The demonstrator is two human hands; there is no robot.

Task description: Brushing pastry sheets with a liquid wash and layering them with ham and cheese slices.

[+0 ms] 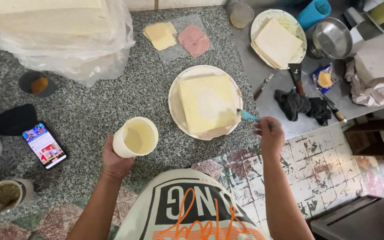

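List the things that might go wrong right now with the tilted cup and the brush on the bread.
1. The cream cup in the left hand is tipped toward the camera with pale liquid inside; more tilt may spill it onto the granite counter.
2. The plate sits near the counter's edge; a push from the blue brush in the right hand might shift it.
3. The phone lies near the cup, within splash range.

It was a small food-preparation kitchen, shown by the speckled granite counter, plates of stacked bread slices at one o'clock, cheese and ham slices at twelve, and a steel pot beside knives.
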